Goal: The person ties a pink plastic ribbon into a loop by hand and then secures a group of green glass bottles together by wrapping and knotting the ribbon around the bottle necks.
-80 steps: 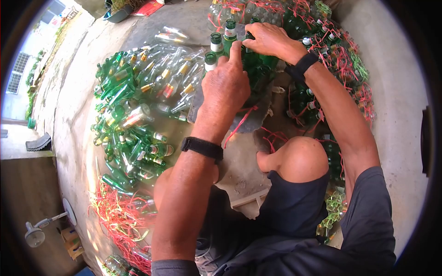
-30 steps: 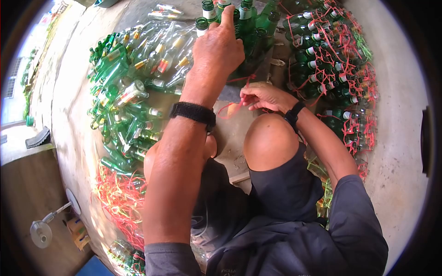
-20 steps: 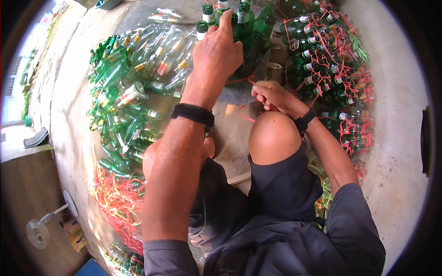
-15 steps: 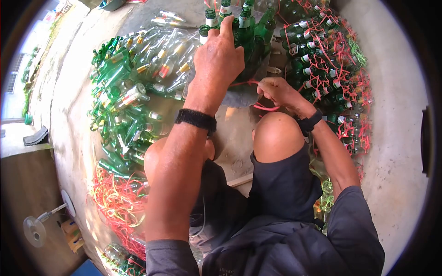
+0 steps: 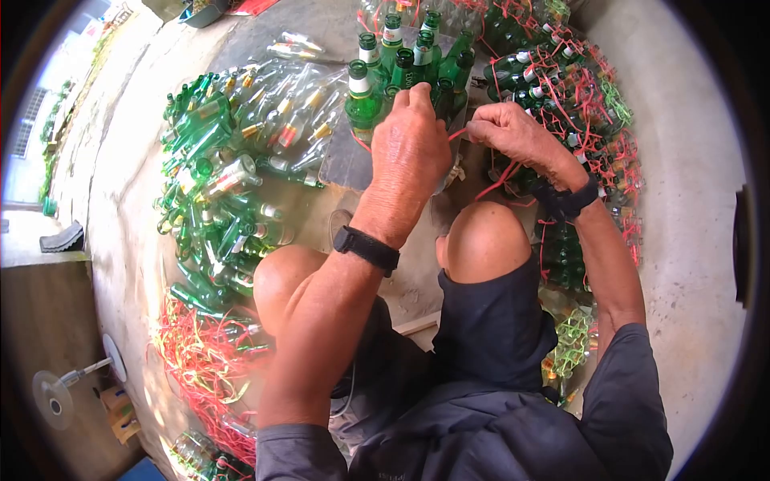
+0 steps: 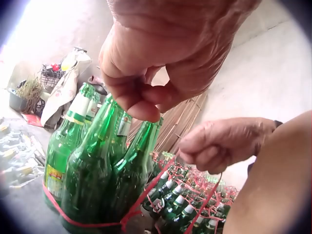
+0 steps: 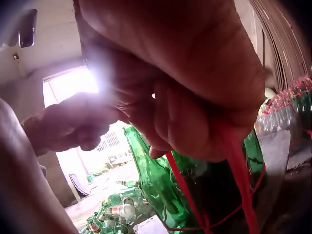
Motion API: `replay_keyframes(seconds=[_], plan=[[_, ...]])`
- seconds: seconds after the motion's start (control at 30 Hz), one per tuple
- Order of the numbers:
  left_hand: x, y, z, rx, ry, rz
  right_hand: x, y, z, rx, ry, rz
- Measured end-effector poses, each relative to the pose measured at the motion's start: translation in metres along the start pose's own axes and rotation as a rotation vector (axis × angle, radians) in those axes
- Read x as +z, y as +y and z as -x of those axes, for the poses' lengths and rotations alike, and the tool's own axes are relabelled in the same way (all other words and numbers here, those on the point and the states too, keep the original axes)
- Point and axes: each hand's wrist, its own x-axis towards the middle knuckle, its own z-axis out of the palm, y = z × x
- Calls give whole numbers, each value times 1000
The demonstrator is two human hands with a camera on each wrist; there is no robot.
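Observation:
A cluster of green glass bottles point(image 5: 403, 68) stands upright with red plastic string point(image 6: 100, 224) looped round the lower part. My right hand point(image 5: 513, 136) grips the string's end just right of the bottles, fingers curled tight. In the right wrist view the red string point(image 7: 239, 180) runs from those fingers down to the loop. Over the near side of the cluster is my left hand point(image 5: 411, 160), fingers loosely bent and nothing visible in their grasp. The left wrist view shows its fingertips point(image 6: 145, 111) right at the mouth of a green bottle point(image 6: 134, 168).
The cluster stands on a dark board point(image 5: 341, 172). Left lie heaps of loose clear bottles point(image 5: 289, 112) and green bottles point(image 5: 224, 240), with tangled red string point(image 5: 200, 353) nearer. Netted bottles point(image 5: 593, 120) line the right. My bent knee point(image 5: 485, 244) is below the right hand.
The left hand has left the bottle necks and come down toward me, its index finger no longer extended. The right hand has risen with the string after reaching low for it.

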Motion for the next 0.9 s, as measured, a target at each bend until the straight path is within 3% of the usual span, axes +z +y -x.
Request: replay_keyframes(seconds=[0.07,0.33,0.47,0.6,0.73,0.9], plan=[[7,1,0,-25,0,21,-5,-1,-6,-146,51,112],[39,-7,-9,-100,44,211,-23,-43,-26,-295,45,444],[55,-17,-17,-17,128,175,-25,-57,-37,-356,71,626],[68,-17,-22,-19,202,255,-23,-66,-43,-321,37,642],[72,-18,-24,-114,138,318,-25,-66,-50,-370,85,747],[77,-23,-25,-34,209,257,-26,-67,-58,-418,98,787]])
